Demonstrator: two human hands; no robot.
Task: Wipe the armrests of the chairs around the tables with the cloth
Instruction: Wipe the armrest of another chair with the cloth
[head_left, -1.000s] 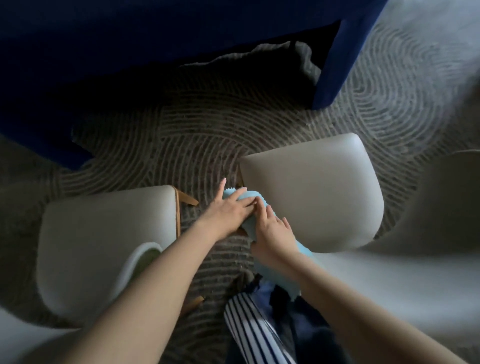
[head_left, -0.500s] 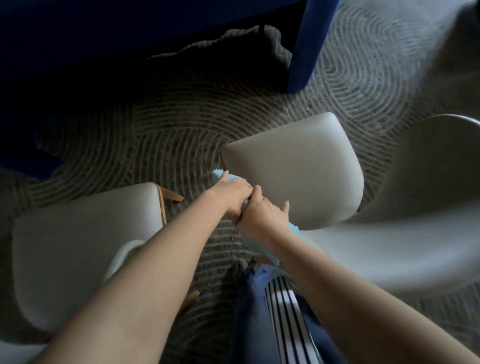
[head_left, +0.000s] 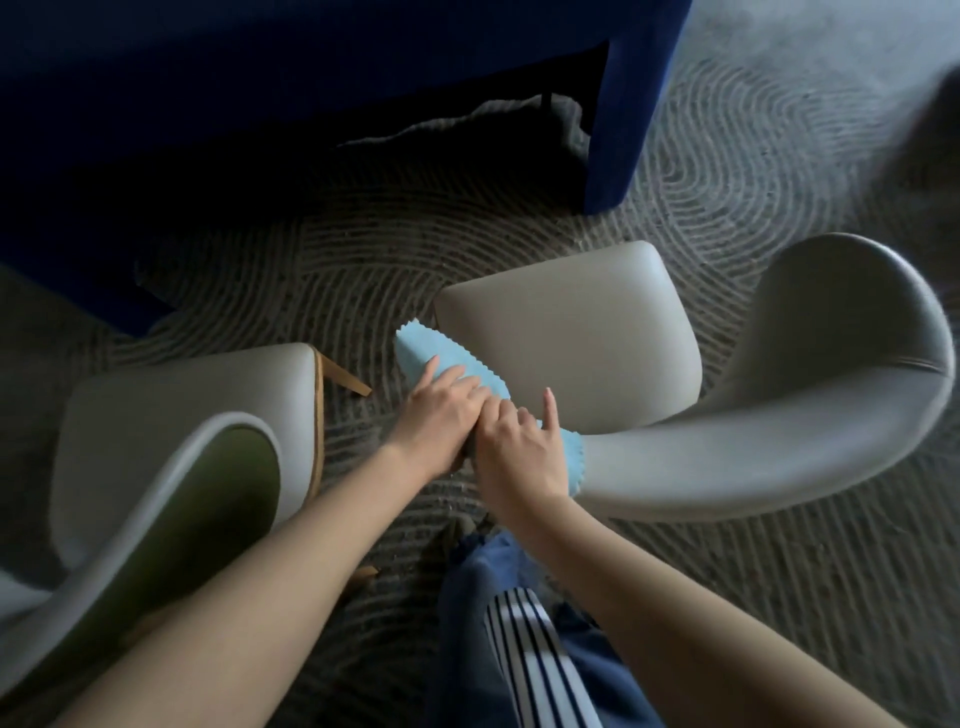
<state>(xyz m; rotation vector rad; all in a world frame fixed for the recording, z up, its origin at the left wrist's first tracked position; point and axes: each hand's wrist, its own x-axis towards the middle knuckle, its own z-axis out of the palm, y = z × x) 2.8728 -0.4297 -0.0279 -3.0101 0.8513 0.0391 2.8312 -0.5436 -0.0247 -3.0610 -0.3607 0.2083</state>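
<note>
A light blue cloth (head_left: 429, 352) with a zigzag edge lies draped along the left armrest of the right-hand beige chair (head_left: 574, 338). The armrest itself is hidden under the cloth and my hands. My left hand (head_left: 441, 415) wraps over the cloth-covered armrest, its fingers lying along the cloth. Close behind it, touching it, my right hand (head_left: 519, 449) grips the cloth nearer the chair's curved back (head_left: 831, 395), fingers curled and the forefinger raised.
A second beige chair (head_left: 182, 400) with a green-lined back stands at the left, a narrow gap away. A dark blue table (head_left: 623, 104) stands ahead on the patterned rug (head_left: 753, 171). My trouser leg (head_left: 530, 675) shows below.
My left hand has slid back along the armrest, uncovering more blue cloth at the front end. The view has shifted, so the left chair's back shows more.
</note>
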